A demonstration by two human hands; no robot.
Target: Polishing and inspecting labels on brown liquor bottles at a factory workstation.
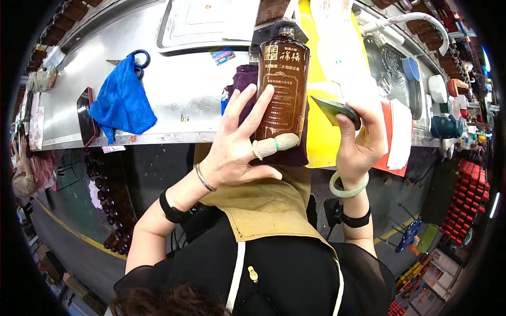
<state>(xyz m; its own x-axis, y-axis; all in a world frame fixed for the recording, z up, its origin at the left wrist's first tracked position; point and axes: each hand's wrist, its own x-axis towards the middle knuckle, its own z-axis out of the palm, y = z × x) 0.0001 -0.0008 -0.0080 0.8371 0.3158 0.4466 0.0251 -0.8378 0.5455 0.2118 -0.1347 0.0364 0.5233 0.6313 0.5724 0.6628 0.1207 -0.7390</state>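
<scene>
A brown bottle [283, 100] with gold lettering and a printed frame lies on a dark purple cloth [245, 77] at the bench's front edge, its neck pointing away from me. My left hand [237, 142] rests on the bottle's lower left part, fingers stretched and spread. One of its fingers wears a whitish fabric finger cover [275, 145] with a green band. Just right of the bottle, my right hand [363, 137] pinches a dark, flat, pointed scraper-like tool [337, 110]. Its tip points toward the bottle without visibly touching it.
On the metal bench's left lie a blue cloth [124, 100], scissors [140, 59] partly under it, and a phone [86, 117]. A metal tray [182, 26] sits at the back. Yellow sheeting [321, 145] lies right of the bottle, before a sink with a faucet [416, 20].
</scene>
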